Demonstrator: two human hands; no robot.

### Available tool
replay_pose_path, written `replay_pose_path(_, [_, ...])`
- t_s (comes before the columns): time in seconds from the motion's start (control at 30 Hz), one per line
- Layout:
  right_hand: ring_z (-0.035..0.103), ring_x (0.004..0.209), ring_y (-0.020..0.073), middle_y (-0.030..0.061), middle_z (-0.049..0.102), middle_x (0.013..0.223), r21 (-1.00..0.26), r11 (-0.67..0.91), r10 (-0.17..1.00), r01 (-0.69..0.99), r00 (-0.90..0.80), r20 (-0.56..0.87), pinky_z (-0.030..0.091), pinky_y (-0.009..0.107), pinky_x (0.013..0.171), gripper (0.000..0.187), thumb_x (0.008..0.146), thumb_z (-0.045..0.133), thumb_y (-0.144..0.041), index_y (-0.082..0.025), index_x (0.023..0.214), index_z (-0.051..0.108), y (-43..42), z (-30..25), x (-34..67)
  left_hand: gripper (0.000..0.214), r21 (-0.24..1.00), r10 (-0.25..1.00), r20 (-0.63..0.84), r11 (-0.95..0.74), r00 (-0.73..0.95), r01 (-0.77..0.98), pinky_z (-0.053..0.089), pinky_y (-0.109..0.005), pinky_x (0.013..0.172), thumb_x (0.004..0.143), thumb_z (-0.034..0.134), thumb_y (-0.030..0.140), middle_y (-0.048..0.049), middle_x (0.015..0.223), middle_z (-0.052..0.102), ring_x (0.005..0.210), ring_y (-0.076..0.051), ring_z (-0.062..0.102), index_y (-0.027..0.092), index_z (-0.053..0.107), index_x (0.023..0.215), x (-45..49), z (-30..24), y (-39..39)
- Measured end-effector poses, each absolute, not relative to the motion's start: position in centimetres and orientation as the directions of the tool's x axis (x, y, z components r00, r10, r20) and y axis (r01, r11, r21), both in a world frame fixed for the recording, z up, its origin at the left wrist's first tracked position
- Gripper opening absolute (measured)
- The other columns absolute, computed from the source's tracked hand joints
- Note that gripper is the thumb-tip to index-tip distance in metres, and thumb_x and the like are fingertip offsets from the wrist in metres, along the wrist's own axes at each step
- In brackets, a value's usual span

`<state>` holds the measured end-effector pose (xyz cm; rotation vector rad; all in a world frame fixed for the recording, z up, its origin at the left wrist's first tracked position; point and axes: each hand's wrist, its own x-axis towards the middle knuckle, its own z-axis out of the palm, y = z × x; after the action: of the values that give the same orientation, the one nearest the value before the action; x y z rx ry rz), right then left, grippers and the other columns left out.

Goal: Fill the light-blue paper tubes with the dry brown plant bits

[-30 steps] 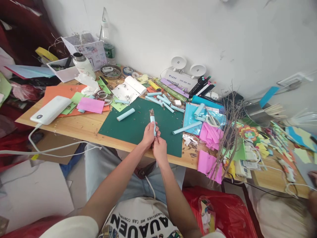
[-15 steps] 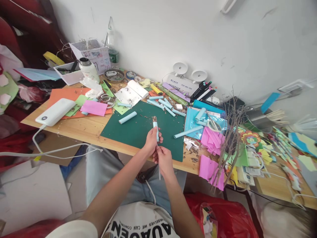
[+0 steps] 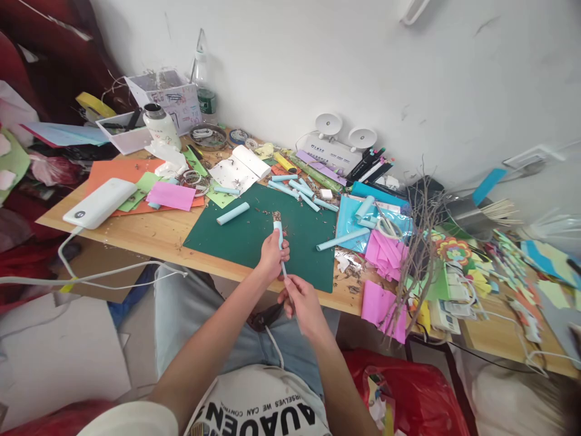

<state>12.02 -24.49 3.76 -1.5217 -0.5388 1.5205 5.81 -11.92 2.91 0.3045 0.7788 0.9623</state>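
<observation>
My left hand (image 3: 271,253) is wrapped round a light blue paper tube (image 3: 278,224), held upright over the front of a green cutting mat (image 3: 218,233). Brown crumbly bits show at the tube's upper end. Just below, my right hand (image 3: 303,303) pinches a thin pale strip (image 3: 284,269) that runs down from the tube; whether strip and tube are joined is hidden by my fingers. Another blue paper tube (image 3: 233,213) lies on the mat to the left. Several more blue tubes (image 3: 305,191) are heaped at the mat's back edge.
A white power bank (image 3: 98,203) with a cable lies at the left. Scissors (image 3: 388,227), pink paper (image 3: 385,254) and a bundle of dry twigs (image 3: 426,242) crowd the right. Behind stand a white bottle (image 3: 161,127) and a two-headed lamp (image 3: 333,142). Brown scraps litter the table.
My right hand has moved down, away from my left hand, and more of the pale strip shows between them. The view has shifted slightly.
</observation>
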Motion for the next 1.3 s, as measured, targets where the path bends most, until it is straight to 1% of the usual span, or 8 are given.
replay_pose_path(0.17, [0.045,0.055,0.0074,0.0000,0.057,0.068,-0.869,-0.403,0.838,-0.286,0.265,-0.476,0.033,0.021,0.049,0.032,0.075,0.067,-0.047,-0.015,0.075,0.061,-26.3,2.5,10.8,0.025,0.514,0.806,-0.494,0.573,0.326,-0.638,0.029,-0.015,0.040,0.090,0.057,0.041,0.0038,0.062,0.048,0.042,-0.004,0.040,0.017,0.048,0.089,5.7,3.0,-12.1])
replay_pose_path(0.27, [0.036,0.046,0.0059,-0.0043,0.050,0.061,-0.845,-0.455,0.824,-0.282,0.227,-0.519,0.022,0.021,0.042,0.031,0.078,0.062,-0.048,-0.017,0.084,0.060,-26.6,2.3,10.5,0.024,0.527,0.797,-0.514,0.585,0.318,-0.616,0.035,-0.016,0.042,0.090,0.057,0.040,0.0018,0.066,0.052,0.046,-0.006,0.046,0.017,0.049,0.091,5.6,3.0,-12.6])
replay_pose_path(0.4, [0.023,0.043,0.0039,-0.0083,0.039,0.056,-0.859,-0.448,0.831,-0.248,0.238,-0.503,0.012,0.022,0.041,0.033,0.080,0.059,-0.050,-0.017,0.084,0.058,-26.1,2.7,10.7,0.026,0.561,0.809,-0.497,0.575,0.312,-0.595,0.031,-0.016,0.040,0.089,0.057,0.043,0.0032,0.063,0.051,0.044,-0.005,0.043,0.018,0.048,0.092,5.6,3.2,-13.4])
replay_pose_path(0.6, [0.022,0.043,0.0033,-0.0082,0.037,0.056,-0.878,-0.407,0.841,-0.251,0.272,-0.468,0.011,0.021,0.042,0.031,0.079,0.060,-0.048,-0.018,0.076,0.053,-25.4,2.5,10.6,0.023,0.551,0.831,-0.463,0.541,0.307,-0.635,0.020,-0.014,0.039,0.092,0.053,0.041,0.0072,0.057,0.041,0.039,-0.003,0.030,0.019,0.046,0.090,5.6,3.4,-13.6])
replay_pose_path(0.87, [0.021,0.040,0.0007,-0.0079,0.042,0.053,-0.817,-0.439,0.823,-0.374,0.198,-0.533,0.010,0.018,0.039,0.034,0.073,0.069,-0.045,-0.017,0.069,0.051,-24.6,3.1,10.5,0.025,0.577,0.804,-0.505,0.585,0.314,-0.570,0.020,-0.016,0.039,0.092,0.052,0.043,0.0072,0.057,0.041,0.040,-0.003,0.031,0.019,0.045,0.090,5.6,3.6,-14.3])
replay_pose_path(1.13, [0.055,0.052,0.0110,0.0002,0.061,0.072,-0.757,-0.572,0.744,-0.317,0.188,-0.641,0.043,0.022,0.043,0.051,0.069,0.071,-0.061,-0.018,0.095,0.059,-27.2,4.0,10.5,0.035,0.499,0.784,-0.521,0.600,0.337,-0.625,0.013,-0.017,0.038,0.087,0.058,0.051,0.0087,0.056,0.035,0.038,-0.002,0.021,0.018,0.047,0.089,5.1,3.2,-13.8])
replay_pose_path(1.2, [0.047,0.047,0.0086,-0.0027,0.055,0.063,-0.758,-0.580,0.734,-0.297,0.213,-0.645,0.036,0.019,0.039,0.051,0.071,0.068,-0.065,-0.018,0.090,0.060,-28.7,3.4,10.4,0.036,0.482,0.786,-0.517,0.595,0.340,-0.643,0.013,-0.017,0.038,0.086,0.060,0.052,0.0088,0.056,0.035,0.038,-0.002,0.021,0.018,0.048,0.089,5.1,2.9,-13.7])
replay_pose_path(1.3, [0.022,0.040,0.0036,-0.0096,0.031,0.049,-0.802,-0.527,0.737,-0.282,0.318,-0.596,0.015,0.018,0.037,0.051,0.073,0.064,-0.067,-0.016,0.076,0.059,-30.0,2.7,10.0,0.036,0.460,0.784,-0.515,0.594,0.346,-0.660,0.015,-0.016,0.038,0.085,0.061,0.051,0.0081,0.057,0.037,0.039,-0.001,0.024,0.018,0.047,0.088,5.3,2.7,-13.7])
